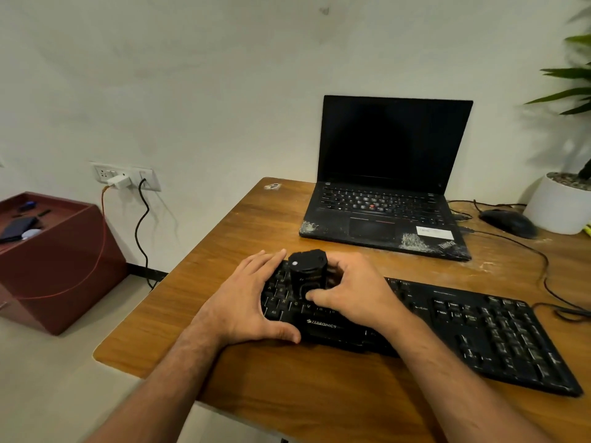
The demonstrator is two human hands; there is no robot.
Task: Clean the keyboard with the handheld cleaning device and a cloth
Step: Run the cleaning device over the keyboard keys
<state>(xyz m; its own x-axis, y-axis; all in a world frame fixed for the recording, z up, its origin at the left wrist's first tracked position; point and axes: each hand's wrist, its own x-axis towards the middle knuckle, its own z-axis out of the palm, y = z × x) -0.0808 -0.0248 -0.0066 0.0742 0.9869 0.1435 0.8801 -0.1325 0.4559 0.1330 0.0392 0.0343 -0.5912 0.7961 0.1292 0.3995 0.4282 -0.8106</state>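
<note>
A black keyboard (473, 334) lies across the wooden desk (243, 378), slanting toward the right front. A small black handheld cleaning device (307, 268) stands upright on the keyboard's left keys. My right hand (348, 290) is wrapped around the device from the right, fingers on its lower body. My left hand (252, 298) lies flat over the keyboard's left end, thumb along the front edge and fingers spread over the far corner, holding the keyboard steady. No cloth is in view.
An open black laptop (387, 199) stands behind the keyboard. A black mouse (508, 222) and a white plant pot (561, 206) sit at the back right, with cables (543, 270) trailing over the desk. A maroon box (60, 260) stands left of the desk, below a wall socket (123, 177).
</note>
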